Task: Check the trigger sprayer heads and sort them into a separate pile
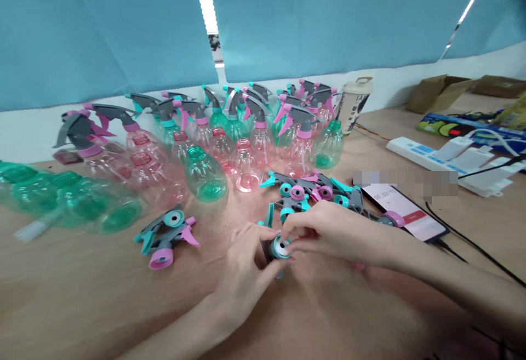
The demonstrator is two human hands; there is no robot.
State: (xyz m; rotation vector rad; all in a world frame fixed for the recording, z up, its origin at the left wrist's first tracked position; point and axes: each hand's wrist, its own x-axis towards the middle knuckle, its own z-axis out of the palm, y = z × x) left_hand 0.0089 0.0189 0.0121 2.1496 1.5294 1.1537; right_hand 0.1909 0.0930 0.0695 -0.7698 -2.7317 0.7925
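Note:
My left hand (242, 267) is closed around a grey and teal spray trigger head (281, 246), whose collar faces up and shows a white disc with a dark hole. My right hand (324, 231) pinches at the collar's rim, fingers curled over the disc; whether they grip a separate small part is too small to tell. Just beyond my hands lies a pile of loose trigger heads (296, 192) in grey, pink and teal. Two more trigger heads (161, 257) lie together to the left of my left hand.
Clear pink and green bottles stand behind, several topped with trigger heads, like the pink bottle (299, 154). Green bottles (98, 206) lie at the left. To the right are a phone (405, 212), a white power strip (447, 163) with cables, a cup (355, 102) and a cardboard box (435, 94).

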